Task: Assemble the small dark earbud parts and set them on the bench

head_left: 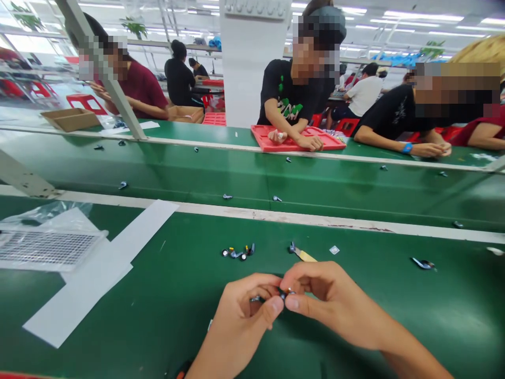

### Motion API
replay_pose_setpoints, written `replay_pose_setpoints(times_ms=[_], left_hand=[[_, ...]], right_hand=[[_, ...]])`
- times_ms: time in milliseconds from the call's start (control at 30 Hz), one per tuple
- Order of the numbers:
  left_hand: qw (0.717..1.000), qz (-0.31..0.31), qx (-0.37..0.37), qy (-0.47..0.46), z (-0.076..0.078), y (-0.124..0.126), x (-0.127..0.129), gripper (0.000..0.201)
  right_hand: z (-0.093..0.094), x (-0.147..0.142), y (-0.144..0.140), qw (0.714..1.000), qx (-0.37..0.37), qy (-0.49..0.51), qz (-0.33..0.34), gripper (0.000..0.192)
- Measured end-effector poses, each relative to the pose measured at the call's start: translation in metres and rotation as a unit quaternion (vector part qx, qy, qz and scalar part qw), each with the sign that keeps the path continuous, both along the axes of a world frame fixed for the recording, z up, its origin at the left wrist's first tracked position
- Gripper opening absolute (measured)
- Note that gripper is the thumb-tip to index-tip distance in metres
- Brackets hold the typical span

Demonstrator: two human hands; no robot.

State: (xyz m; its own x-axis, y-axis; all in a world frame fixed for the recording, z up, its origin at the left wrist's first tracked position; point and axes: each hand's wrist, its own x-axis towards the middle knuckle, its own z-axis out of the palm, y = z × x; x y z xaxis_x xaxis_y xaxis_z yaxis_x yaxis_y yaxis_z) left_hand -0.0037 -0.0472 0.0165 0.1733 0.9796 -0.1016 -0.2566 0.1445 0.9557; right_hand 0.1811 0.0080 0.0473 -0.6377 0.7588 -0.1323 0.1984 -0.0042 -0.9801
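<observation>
While both hands, left hand [246,308] and right hand [321,295], pinch a tiny part [287,292] above the desk [158,316], a slip could drop it among the loose parts [238,253] beyond the hands.

two bare forearms, no sleeves in view, left hand [240,316] and right hand [327,300] ungloved, no rings, no watch, short plain fingernails

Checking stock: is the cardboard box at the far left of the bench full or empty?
Cannot tell. The box is open-topped and shallow, but the head view shows only its walls and a shaded inside; no contents stand out.
</observation>
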Motion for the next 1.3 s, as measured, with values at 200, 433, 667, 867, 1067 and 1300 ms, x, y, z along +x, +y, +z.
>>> replay_pose_setpoints(times_ms=[200, 433, 667, 867, 1067, 1300], left_hand=[[0.999, 0.041, -0.012, -0.009, -0.003, -0.003, 0.004, 0.031], [0.997, 0.068, -0.008, -0.025, 0.003, -0.001, 0.007, 0.034], [0.998, 0.063, -0.002, -0.017, 0.001, -0.002, 0.006, 0.031], [0.997, 0.072, 0.011, -0.006, -0.003, -0.008, 0.011, 0.024], [0.992, 0.104, 0.064, -0.010, -0.016, -0.009, 0.012, 0.021], [0.995, 0.086, 0.046, -0.011, -0.017, -0.010, 0.007, 0.019]], right_hand=[[-0.004, -0.003, -0.008, 0.997, -0.041, 0.032, -0.060, 0.026], [-0.004, -0.001, -0.014, 0.996, 0.015, 0.021, -0.080, 0.015], [-0.007, -0.005, -0.021, 0.981, 0.146, 0.043, -0.118, 0.016], [-0.006, -0.012, -0.027, 0.960, 0.208, 0.049, -0.181, 0.022], [-0.002, -0.015, -0.031, 0.950, 0.260, 0.026, -0.173, 0.019], [0.001, -0.009, -0.028, 0.969, 0.204, 0.006, -0.140, 0.010]])
